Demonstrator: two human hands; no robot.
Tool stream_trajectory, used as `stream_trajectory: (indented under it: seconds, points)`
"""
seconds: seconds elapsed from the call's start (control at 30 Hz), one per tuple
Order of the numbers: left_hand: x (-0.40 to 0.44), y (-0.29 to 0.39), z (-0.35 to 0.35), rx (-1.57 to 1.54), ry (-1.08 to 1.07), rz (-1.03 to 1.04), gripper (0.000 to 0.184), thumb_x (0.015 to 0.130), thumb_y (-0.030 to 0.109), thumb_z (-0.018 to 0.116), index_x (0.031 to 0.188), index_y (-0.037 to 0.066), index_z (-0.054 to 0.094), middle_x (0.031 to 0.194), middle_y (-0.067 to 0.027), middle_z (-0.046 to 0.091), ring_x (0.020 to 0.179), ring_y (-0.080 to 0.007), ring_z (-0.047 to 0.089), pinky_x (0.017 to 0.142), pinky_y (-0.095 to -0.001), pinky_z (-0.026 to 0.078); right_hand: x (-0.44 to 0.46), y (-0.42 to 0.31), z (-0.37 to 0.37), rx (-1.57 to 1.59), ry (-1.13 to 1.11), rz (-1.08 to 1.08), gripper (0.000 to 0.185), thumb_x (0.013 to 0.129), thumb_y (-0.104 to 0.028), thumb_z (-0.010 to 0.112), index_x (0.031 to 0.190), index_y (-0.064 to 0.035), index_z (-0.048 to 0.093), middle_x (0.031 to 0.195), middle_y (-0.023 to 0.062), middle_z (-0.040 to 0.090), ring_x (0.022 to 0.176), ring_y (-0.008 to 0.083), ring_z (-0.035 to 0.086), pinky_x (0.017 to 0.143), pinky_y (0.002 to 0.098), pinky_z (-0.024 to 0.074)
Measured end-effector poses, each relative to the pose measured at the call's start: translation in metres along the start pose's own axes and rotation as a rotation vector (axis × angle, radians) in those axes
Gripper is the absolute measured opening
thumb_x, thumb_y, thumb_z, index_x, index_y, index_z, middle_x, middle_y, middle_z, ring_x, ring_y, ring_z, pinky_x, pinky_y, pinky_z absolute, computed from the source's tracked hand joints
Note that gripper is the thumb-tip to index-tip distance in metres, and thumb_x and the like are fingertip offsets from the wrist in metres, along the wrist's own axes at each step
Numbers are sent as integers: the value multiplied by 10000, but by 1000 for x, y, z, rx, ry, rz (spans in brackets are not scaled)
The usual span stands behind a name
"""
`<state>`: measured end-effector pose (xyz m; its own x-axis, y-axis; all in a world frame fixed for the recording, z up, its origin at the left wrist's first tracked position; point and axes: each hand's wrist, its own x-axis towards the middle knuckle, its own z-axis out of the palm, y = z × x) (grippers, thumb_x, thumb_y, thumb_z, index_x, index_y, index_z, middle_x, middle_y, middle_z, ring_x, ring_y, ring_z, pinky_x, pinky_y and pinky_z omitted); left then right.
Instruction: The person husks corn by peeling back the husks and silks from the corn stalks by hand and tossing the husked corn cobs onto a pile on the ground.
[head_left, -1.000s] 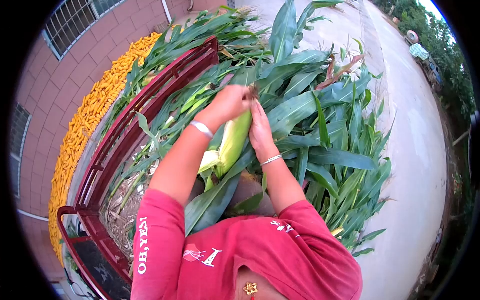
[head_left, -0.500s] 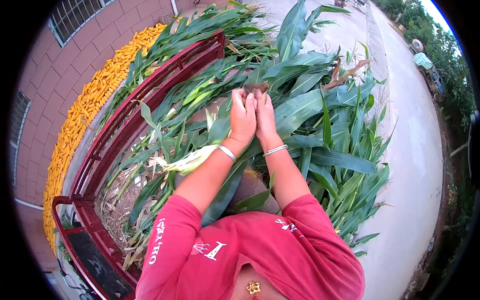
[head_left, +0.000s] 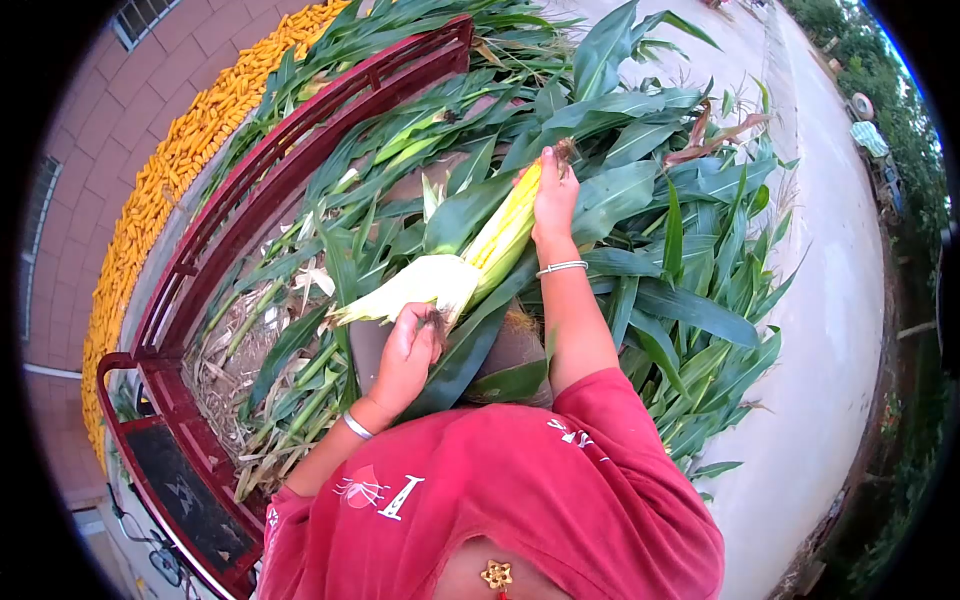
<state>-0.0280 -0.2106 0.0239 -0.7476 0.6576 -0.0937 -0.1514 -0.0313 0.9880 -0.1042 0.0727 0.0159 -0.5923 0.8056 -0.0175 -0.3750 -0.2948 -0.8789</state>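
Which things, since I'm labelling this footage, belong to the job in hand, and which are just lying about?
Part of the job:
- corn cob, tip in the right hand
- peeled-back husk, gripped by the left hand

Seemingly just about:
- yellow cobs along the wall
- green leaves
- red railing

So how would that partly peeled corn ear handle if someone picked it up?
The corn ear is probably stiff, since it looks straight. The peeled-back husk seems thin, so likely floppy. Its rounded body might roll, though the trailing husk could hinder that.
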Motion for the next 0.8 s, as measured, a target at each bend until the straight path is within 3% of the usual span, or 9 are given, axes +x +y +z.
stream_trajectory:
  seconds: [0.1,0.23,0.3,0.37,0.6,0.7,0.77,0.8]
  points:
    - [5,-19,-12,91,31,18,170,975,65,408,1144,52,425,674,32,385,571,-59,350,522,-223,319,-1,-2,-2,-21,-37,-23,306,940,-354,563,903,-57,502,667,96,593,559,185,593,530,313,492]
    - [21,-26,-25,-121,74,-11,139,990,102,397,1113,69,454,637,28,361,539,-66,345,495,-235,298,-4,-15,-9,20,-116,-9,457,975,-498,391,974,-56,506,700,108,598,612,201,609,593,332,505]
    - [25,-19,-19,-29,82,-19,130,988,104,408,1102,65,454,630,31,362,526,-62,335,486,-227,281,-4,-3,-18,147,-85,72,516,981,-517,354,1102,-45,524,781,104,627,679,206,625,653,331,519]
    - [27,-14,-14,-62,56,-21,126,982,99,423,1101,64,448,630,32,372,525,-59,337,482,-225,275,-11,-12,-21,226,-73,106,495,1004,-470,327,1132,-37,529,838,104,633,750,210,629,702,334,520]
    - [33,4,-12,-26,-30,-118,156,970,105,467,1117,69,428,622,34,391,516,-55,343,477,-219,271,-7,-20,-22,295,-16,106,402,1011,-342,310,1070,-24,549,856,127,638,745,229,629,666,367,528]
    - [37,29,-6,204,-127,-137,200,972,155,497,1133,64,421,636,27,430,531,-58,376,475,-221,298,-4,-21,-22,493,39,141,292,984,-247,377,975,-8,544,862,151,639,755,256,628,701,379,532]
    - [39,62,7,233,-197,-125,251,974,162,497,1187,51,424,705,-1,479,594,-56,409,514,-215,334,-2,-14,-27,467,59,154,264,972,-219,414,957,8,546,886,173,648,786,278,636,750,385,536]
    - [42,76,14,229,-244,-71,307,972,176,503,1235,41,421,837,-52,552,700,-84,486,608,-230,411,0,-10,-28,467,101,171,264,969,-215,423,956,16,550,901,182,652,802,288,640,773,387,537]
